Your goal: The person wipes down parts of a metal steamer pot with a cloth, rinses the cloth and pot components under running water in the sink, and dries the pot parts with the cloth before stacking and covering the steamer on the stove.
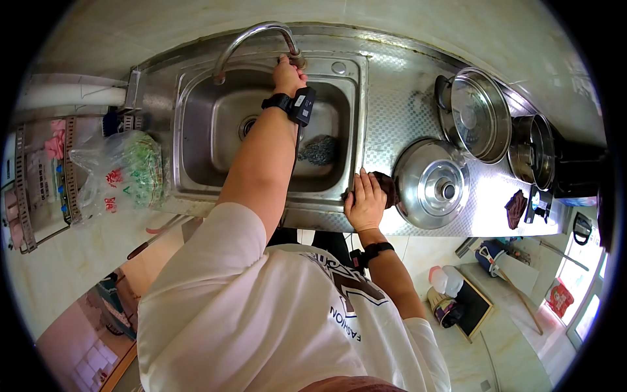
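My left hand [289, 78] reaches over the sink [219, 124] and is closed at the base of the curved chrome faucet [258, 27]. Its fingers wrap near the faucet's lever, which they partly hide. No water stream can be made out. On the counter just right of the sink, my right hand [366, 200] lies flat, fingers stretched out, on a dark brown cloth [386, 189]. Most of that cloth is hidden beneath the palm. A grey mesh scourer [318, 150] rests on the sink's floor at the right.
Beside my right hand sits a domed metal lid [431, 183]. Behind it stand a steel steamer pot [479, 114] and a smaller pot [532, 151]. Another brown cloth [516, 209] lies farther right. A plastic bag [124, 171] of green stuff is left of the sink.
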The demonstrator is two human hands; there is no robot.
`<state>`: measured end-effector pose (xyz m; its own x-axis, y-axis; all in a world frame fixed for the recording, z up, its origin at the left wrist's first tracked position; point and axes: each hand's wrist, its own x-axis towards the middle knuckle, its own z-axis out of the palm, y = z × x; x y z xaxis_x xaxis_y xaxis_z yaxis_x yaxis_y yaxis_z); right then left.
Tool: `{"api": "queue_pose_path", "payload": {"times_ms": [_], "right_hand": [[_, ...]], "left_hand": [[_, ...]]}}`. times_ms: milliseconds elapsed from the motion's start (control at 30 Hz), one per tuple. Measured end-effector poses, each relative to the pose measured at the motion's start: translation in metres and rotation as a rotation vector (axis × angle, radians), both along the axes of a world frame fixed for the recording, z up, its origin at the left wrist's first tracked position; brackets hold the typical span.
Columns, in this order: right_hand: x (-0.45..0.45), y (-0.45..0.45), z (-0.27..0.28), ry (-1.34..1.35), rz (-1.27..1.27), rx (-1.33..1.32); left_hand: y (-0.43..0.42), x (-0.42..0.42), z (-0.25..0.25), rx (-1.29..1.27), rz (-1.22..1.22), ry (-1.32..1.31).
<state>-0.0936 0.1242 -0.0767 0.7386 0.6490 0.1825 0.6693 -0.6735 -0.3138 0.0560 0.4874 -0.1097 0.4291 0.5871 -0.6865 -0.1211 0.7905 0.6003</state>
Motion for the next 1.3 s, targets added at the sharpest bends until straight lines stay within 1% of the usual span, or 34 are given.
{"api": "queue_pose_path", "payload": {"times_ms": [33,100,133,167,233,267,333,367,400,533,600,633,700,733,767,800,867,900,933,1000,1033,1067,1200,1300], "right_hand": [[0.000,0.000,-0.002,-0.005,0.001,0.015],[0.000,-0.001,-0.003,-0.006,0.002,0.018],[0.000,-0.001,-0.003,-0.005,0.001,0.019],[0.000,-0.001,-0.004,-0.007,0.002,0.019],[0.001,-0.002,-0.005,-0.011,0.004,0.018],[0.001,-0.002,-0.004,-0.010,0.005,0.018],[0.002,-0.002,-0.003,-0.006,0.007,0.016],[0.002,-0.002,-0.003,-0.005,0.009,0.016],[0.002,-0.002,-0.003,-0.003,0.012,0.015],[0.001,-0.003,-0.008,0.011,0.005,0.037],[0.001,-0.003,-0.007,0.004,0.012,0.029],[0.002,-0.003,-0.007,-0.003,0.018,0.022],[0.002,-0.003,-0.005,-0.001,0.019,0.021],[0.002,-0.003,-0.004,0.000,0.018,0.021],[0.002,-0.002,-0.004,0.001,0.016,0.024],[0.002,-0.002,-0.004,0.005,0.017,0.018],[0.003,-0.003,-0.004,0.009,0.012,0.011],[0.003,-0.003,-0.004,0.007,0.014,0.016],[0.003,-0.003,-0.005,0.005,0.018,0.021],[0.003,-0.003,-0.003,0.014,0.016,0.015],[0.003,-0.003,-0.002,0.021,0.016,0.009],[0.003,-0.003,-0.002,0.023,0.017,0.008],[0.004,-0.003,-0.003,0.032,0.019,-0.008],[0.003,-0.003,-0.004,0.032,0.022,-0.013]], "left_hand": [[0.002,0.001,-0.002,0.002,0.001,0.001],[0.006,0.002,-0.002,0.039,-0.059,0.097],[0.013,0.002,-0.010,0.040,-0.061,0.099],[0.028,0.005,-0.036,0.289,-0.244,0.211],[0.056,0.015,-0.087,0.538,-0.428,0.322],[0.061,0.018,-0.089,0.587,-0.459,0.413],[0.064,0.016,-0.095,0.636,-0.489,0.506],[0.041,0.001,-0.045,0.994,-0.670,0.671],[0.026,-0.007,-0.007,1.356,-0.849,0.830],[0.025,-0.002,0.006,1.320,-0.818,0.862],[0.029,0.000,0.007,1.227,-0.800,0.760],[0.033,-0.002,-0.001,1.226,-0.800,0.761],[0.037,-0.009,-0.014,1.439,-0.749,0.546],[0.039,-0.006,-0.019,1.442,-0.750,0.546],[0.036,-0.003,-0.013,0.622,-0.398,0.343],[0.032,-0.006,-0.009,0.342,-0.308,0.245],[0.027,-0.012,-0.003,-0.223,0.020,0.115],[0.024,-0.018,-0.006,0.299,-0.130,0.185],[0.029,-0.021,-0.013,0.531,-0.211,0.168],[0.029,-0.027,-0.005,1.015,-0.292,0.150],[0.030,-0.028,-0.001,0.651,-0.223,0.024],[0.023,-0.029,0.015,0.285,-0.150,-0.097],[0.020,-0.028,0.002,0.230,-0.103,-0.094],[0.017,-0.027,-0.001,0.280,-0.068,-0.139]]}}
